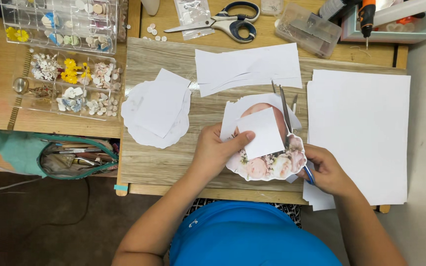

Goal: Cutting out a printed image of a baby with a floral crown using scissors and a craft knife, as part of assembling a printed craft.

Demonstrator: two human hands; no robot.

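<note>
While the left hand (214, 150) pinches a small white paper square (264, 133) against a rose-printed paper cutout (272, 165), the right hand (325, 170) grips thin blue-handled scissors (287, 111).

Your left hand (216, 150) is curled, thumb pressed flat and pointing right; your right hand (324, 170) is closed, both forearms angling in from near.

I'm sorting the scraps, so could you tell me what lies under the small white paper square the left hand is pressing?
Under the small white square lies a floral picture cutout; its roses show below, while its pinkish centre is mostly covered. The left hand pins both.
</note>
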